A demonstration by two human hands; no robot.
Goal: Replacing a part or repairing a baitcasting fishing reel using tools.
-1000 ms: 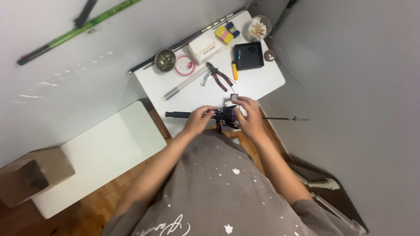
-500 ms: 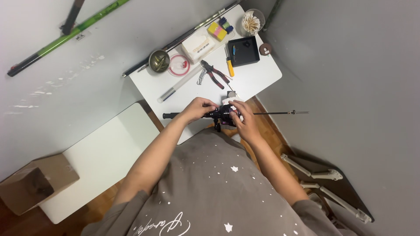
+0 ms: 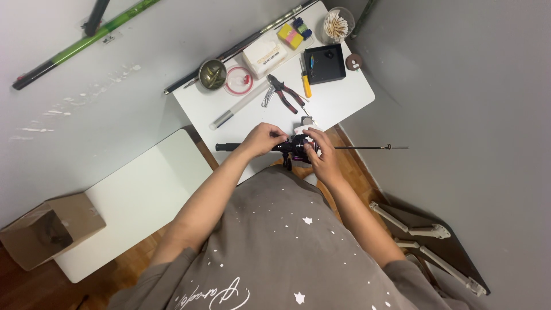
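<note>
Grey walls flank a white surface at twelve o'clock; wood floor, white bench, perhaps cardboard box at eight.

white table carries pliers, a black tray (square), a round tin.

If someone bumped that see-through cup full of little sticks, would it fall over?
Probably. The clear cup stands upright near the white table corner, looks light, and is packed with sticks, so a push may tip and scatter them. It sits far from both hands.
</note>
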